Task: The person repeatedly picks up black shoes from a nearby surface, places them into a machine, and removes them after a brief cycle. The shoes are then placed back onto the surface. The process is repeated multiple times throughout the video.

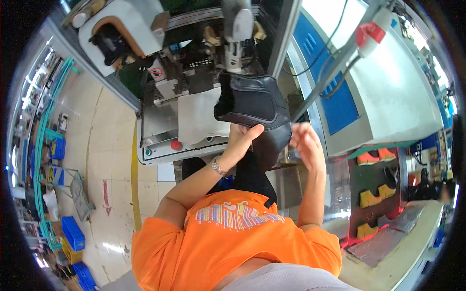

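Note:
A black leather boot upper is held up in front of the machine, its opening toward the left and its rounded end hanging down to the right. My left hand grips its lower side, thumb on the leather and the other fingers mostly hidden behind it. At the right edge of the upper is my right hand, fingers curled and slightly blurred. Its fingertips are close to or touching that edge; whether anything small is between them is hidden.
Behind the upper stands a machine with a pale bed plate and a red button. A metal post rises on the right beside a white-and-blue cabinet. Orange and yellow shoe pieces lie on a rack at right. Blue crates stand at far left.

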Action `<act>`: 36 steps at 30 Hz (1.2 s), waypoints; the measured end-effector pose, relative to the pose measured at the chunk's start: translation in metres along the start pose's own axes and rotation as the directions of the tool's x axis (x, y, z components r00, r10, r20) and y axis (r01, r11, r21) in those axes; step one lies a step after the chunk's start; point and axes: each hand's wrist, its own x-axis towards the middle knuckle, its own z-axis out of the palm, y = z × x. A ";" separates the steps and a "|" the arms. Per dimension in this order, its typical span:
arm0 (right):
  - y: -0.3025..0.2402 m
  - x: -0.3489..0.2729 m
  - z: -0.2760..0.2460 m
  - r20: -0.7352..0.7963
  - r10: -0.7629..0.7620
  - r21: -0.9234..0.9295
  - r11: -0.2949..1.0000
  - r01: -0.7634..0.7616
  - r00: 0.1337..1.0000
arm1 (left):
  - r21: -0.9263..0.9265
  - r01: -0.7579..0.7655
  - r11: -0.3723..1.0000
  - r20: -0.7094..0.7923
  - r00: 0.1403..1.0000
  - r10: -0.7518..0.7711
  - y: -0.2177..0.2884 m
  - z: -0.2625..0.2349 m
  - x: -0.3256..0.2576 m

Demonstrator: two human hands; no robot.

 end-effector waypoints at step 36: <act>-0.069 0.272 0.064 -0.002 0.100 0.040 0.994 -0.099 0.995 | 0.409 0.126 0.904 -0.289 0.957 -0.002 0.143 -0.027 0.183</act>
